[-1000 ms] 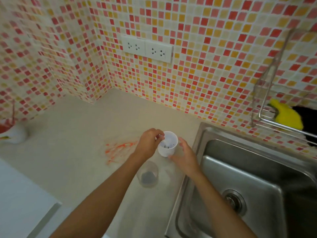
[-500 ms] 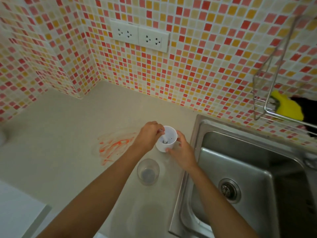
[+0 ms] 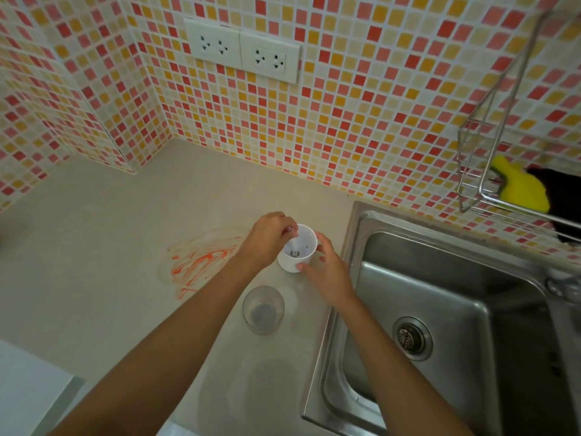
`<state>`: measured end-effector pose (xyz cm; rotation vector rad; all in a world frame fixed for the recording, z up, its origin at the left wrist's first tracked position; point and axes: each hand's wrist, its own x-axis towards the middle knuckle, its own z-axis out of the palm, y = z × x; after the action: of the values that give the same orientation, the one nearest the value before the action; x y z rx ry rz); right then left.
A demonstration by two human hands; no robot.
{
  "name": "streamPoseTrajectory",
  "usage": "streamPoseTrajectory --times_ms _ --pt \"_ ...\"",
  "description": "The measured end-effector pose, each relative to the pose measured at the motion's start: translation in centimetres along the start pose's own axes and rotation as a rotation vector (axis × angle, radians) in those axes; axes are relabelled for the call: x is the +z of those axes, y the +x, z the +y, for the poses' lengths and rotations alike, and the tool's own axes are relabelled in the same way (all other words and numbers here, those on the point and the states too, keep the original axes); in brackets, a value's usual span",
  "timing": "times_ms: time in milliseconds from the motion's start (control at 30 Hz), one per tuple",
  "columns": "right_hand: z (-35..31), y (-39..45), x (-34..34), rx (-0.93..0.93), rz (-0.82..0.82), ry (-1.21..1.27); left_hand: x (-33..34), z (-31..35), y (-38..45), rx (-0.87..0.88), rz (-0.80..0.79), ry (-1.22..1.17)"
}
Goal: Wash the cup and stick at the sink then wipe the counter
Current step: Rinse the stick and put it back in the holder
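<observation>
Fingers (image 3: pixel 290 229) of left hand (image 3: pixel 265 239) pinch the stick inside the white cup (image 3: pixel 297 248); right hand (image 3: pixel 327 272) cradles it, beside the sink (image 3: pixel 355 221). Washing not begun; next, carry both over the basin.

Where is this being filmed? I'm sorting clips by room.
Most likely a home kitchen: a steel sink set in a counter, a tiled wall, and a sponge in a wire rack.
</observation>
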<state>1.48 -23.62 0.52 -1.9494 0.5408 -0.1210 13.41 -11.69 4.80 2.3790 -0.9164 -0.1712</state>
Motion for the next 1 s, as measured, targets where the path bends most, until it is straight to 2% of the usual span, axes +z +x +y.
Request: streamPoseTrajectory --times_ms 600,667,833,900,933,1000 --pt "-0.3 1.5 1.7 0.064 -0.011 0.059 0.9 0.9 0.2 -0.041 -0.131 0.058" --pt "-0.4 1.8 1.4 0.092 -0.016 0.088 0.3 0.2 -0.8 -0.040 -0.078 -0.021" --pt "0.3 1.0 -0.2 0.132 0.054 0.149 -0.9 -2.6 -7.0 -0.164 0.334 -0.198" --pt "0.7 -0.1 -0.9 0.164 0.039 0.202 -0.7 -3.4 -10.2 -0.220 0.447 -0.237" --pt "0.9 -0.7 -1.3 0.197 0.027 0.249 -0.3 -3.7 -11.8 -0.251 0.458 -0.260" --pt "0.9 -2.2 -2.2 0.272 0.012 0.366 1.0 -4.2 -15.0 -0.286 0.365 -0.331"
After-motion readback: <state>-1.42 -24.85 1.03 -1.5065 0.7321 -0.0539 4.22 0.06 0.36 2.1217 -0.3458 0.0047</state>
